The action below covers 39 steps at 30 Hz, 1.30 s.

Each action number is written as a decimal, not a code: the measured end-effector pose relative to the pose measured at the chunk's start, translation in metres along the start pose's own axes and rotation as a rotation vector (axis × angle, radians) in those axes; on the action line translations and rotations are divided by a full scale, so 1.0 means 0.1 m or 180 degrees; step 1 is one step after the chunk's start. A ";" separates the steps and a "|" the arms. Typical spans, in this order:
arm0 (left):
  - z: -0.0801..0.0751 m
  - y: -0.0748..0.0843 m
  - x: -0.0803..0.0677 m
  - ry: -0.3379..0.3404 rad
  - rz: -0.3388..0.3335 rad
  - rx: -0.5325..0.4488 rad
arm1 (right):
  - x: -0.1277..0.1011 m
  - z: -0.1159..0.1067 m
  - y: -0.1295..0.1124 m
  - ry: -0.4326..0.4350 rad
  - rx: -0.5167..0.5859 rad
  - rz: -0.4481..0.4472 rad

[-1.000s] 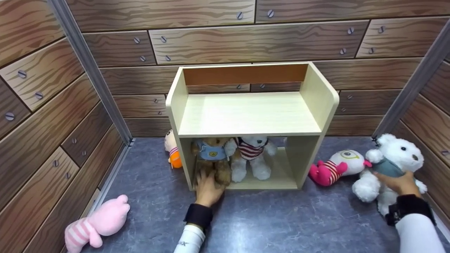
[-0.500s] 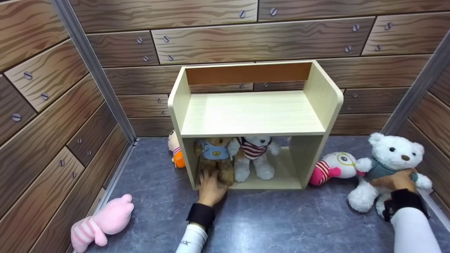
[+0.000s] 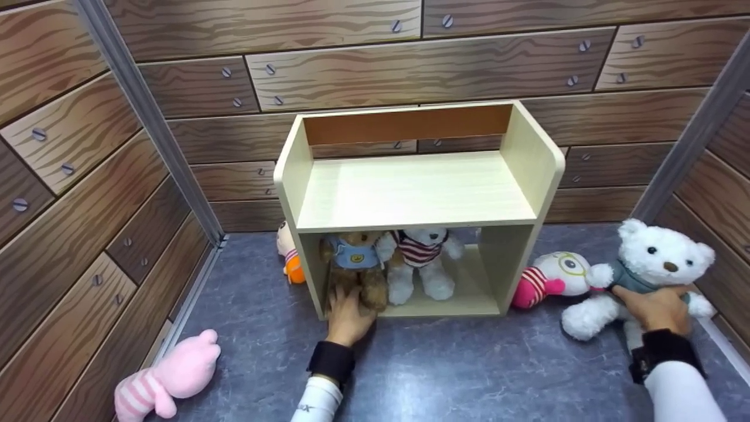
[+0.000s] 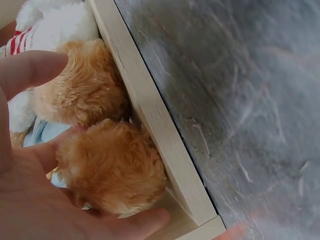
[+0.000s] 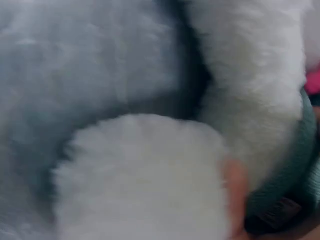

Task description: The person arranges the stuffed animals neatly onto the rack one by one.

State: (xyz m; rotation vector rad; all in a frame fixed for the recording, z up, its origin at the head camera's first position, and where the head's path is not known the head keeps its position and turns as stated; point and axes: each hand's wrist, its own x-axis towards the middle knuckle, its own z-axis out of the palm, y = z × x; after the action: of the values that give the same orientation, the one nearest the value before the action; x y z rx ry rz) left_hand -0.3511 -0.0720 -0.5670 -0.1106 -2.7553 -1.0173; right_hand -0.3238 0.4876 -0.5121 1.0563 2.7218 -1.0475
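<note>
My left hand [image 3: 347, 313] reaches into the lower compartment of a pale wooden shelf unit [image 3: 410, 193]. Its straight, spread fingers [image 4: 145, 220] lie against the feet of a brown teddy bear [image 3: 354, 258] in a blue bib; the fluffy feet [image 4: 110, 170] sit against the palm. A white bear in a red striped shirt [image 3: 419, 258] sits next to it. At the right, my right hand [image 3: 656, 305] grips the body of a large white bear [image 3: 662, 258] in a teal shirt [image 5: 285, 175], held upright on the floor.
A white and pink striped plush [image 3: 556, 275] lies between the shelf and the white bear. A pink pig plush [image 3: 170, 375] lies at the front left. An orange plush [image 3: 288, 255] peeks out behind the shelf's left side. Wood-patterned walls enclose the grey floor [image 3: 445, 369].
My right hand has tipped the white bear upright and shifted it a little left, toward the shelf. My left hand has stayed on the brown bear's feet.
</note>
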 end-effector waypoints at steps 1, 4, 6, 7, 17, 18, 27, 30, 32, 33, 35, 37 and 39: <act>0.00 0.00 0.00 0.0003 -0.0003 -0.0003 | -0.01 0.00 0.02 0.0070 -0.0040 0.0003; -0.02 -0.01 0.01 -0.0027 -0.0038 0.0009 | -0.07 0.01 0.07 0.0247 -0.0006 -0.0006; -0.03 -0.01 0.01 -0.0066 -0.0056 -0.0002 | -0.12 0.00 0.12 0.0358 0.0024 -0.0010; -0.03 -0.01 0.00 -0.0088 -0.0066 -0.0008 | -0.15 -0.01 0.14 0.0426 0.0043 -0.0020; -0.08 0.01 -0.04 -0.0097 -0.0062 -0.0017 | -0.48 -0.19 0.26 0.1385 0.0427 -0.0472; -0.09 0.02 -0.04 -0.0097 -0.0058 -0.0017 | -0.52 -0.22 0.26 0.1430 0.0433 -0.0491; -0.17 0.21 -0.12 0.0050 0.0179 0.0045 | -1.03 -0.30 0.20 0.1816 0.0563 -0.1212; -0.18 0.29 -0.14 0.0079 0.0433 -0.0004 | -1.24 -0.21 0.07 0.1842 0.0486 -0.1634; -0.18 0.34 -0.16 0.0076 0.0657 0.0006 | -1.42 -0.13 -0.06 0.1701 0.0458 -0.1874; -0.19 0.36 -0.18 0.0066 0.0781 0.0032 | -1.51 -0.08 -0.13 0.1606 0.0449 -0.1977; -0.19 0.40 -0.20 0.0025 0.1048 0.0045 | -1.70 0.05 -0.27 0.1400 0.0497 -0.2147; -0.20 0.45 -0.23 -0.0086 0.1221 0.0004 | -1.87 0.22 -0.41 0.1172 0.0715 -0.2373; -0.21 0.50 -0.25 -0.0219 0.1341 -0.0099 | -2.02 0.41 -0.54 0.1026 0.0878 -0.2627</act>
State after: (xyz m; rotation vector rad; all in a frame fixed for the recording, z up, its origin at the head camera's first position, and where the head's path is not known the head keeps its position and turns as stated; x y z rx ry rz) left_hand -0.3167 -0.0473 -0.5250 -0.7082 -2.6077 -0.9500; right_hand -0.2102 0.3158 -0.4587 0.0410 3.4480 -1.4670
